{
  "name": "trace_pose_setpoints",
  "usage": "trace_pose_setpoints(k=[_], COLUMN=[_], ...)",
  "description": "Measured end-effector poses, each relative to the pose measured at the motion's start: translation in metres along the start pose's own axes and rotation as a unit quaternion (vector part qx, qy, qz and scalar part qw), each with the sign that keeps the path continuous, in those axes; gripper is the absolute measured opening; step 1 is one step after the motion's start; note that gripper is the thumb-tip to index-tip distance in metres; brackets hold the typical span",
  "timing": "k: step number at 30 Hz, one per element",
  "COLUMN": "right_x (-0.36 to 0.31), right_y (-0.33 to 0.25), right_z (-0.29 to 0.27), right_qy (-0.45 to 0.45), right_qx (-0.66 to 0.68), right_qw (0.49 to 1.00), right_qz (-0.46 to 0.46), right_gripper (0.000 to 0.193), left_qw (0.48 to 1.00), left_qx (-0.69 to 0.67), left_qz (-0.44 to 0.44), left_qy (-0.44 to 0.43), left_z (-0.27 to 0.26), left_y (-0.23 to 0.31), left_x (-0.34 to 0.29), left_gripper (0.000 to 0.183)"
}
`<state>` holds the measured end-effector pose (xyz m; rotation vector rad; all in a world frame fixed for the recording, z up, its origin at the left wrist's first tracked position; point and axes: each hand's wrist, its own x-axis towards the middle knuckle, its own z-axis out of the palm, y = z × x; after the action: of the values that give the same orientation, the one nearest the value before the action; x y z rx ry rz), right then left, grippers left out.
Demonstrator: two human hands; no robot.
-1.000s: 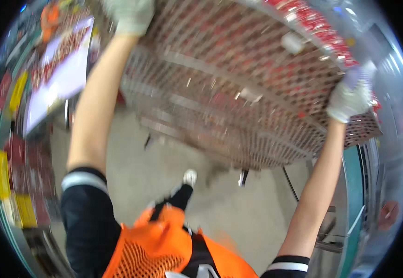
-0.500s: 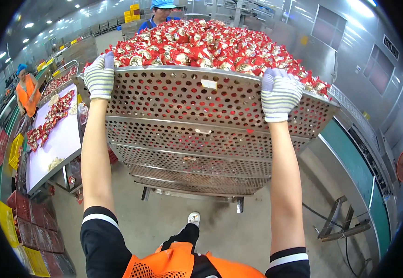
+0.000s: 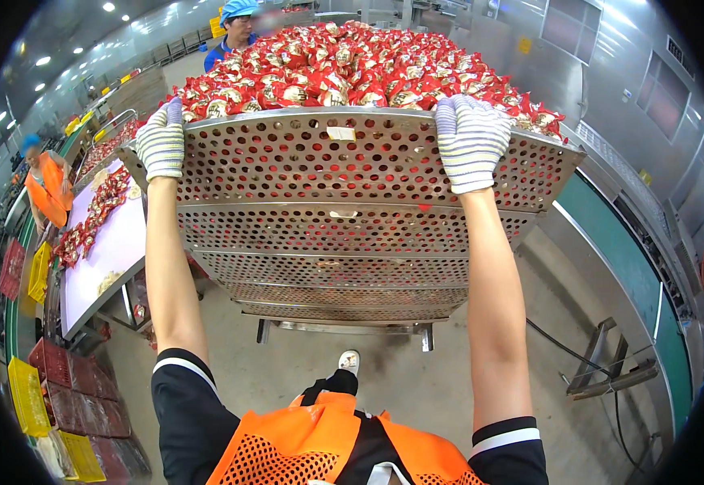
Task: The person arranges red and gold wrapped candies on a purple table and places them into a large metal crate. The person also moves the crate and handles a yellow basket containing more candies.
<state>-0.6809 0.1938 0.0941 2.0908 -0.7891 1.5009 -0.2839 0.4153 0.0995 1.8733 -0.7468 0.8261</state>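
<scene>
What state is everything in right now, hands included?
Left hand: gloved, fingers curled over the bin's top rim
Right hand: gloved, fingers curled over the same rim
Metal bin: open-topped, heaped above its rim
Red packets: piled loosely in the bin
White table: partly covered with similar packets

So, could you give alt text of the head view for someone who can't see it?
Gloved left grip and right grip hold the near rim of a perforated metal bin heaped with red-wrapped pieces. At left stands a person in orange.
</scene>
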Motion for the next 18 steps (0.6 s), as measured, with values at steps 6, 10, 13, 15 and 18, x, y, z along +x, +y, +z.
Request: trace_pose_setpoints(k=[6, 10, 13, 15, 18], right_x=[0.008, 0.007, 0.007, 0.009, 0.005], right_y=[0.014, 0.02, 0.036, 0.03, 0.011], right_z=[0.028, 0.063, 0.079, 0.091, 0.098], right_qy=[0.045, 0.17, 0.146, 0.12, 0.114], right_qx=[0.012, 0.034, 0.006, -0.042, -0.008], right_qw=[0.999, 0.982, 0.986, 0.99, 0.992], right_qz=[-0.012, -0.077, -0.078, -0.063, -0.061], right_gripper=[0.032, 0.03, 0.028, 0.028, 0.025], left_qw=[0.956, 0.926, 0.904, 0.896, 0.911], left_qx=[0.095, 0.113, 0.142, 0.142, 0.091], left_qz=[0.249, 0.337, 0.36, 0.373, 0.371], left_qy=[0.126, 0.129, 0.182, 0.195, 0.155], left_z=[-0.012, -0.027, -0.011, -0.009, -0.016], left_y=[0.003, 0.0, -0.005, -0.019, -0.028], left_x=[-0.015, -0.024, -0.027, -0.02, -0.018], left_gripper=[0.033, 0.024, 0.028, 0.027, 0.029])
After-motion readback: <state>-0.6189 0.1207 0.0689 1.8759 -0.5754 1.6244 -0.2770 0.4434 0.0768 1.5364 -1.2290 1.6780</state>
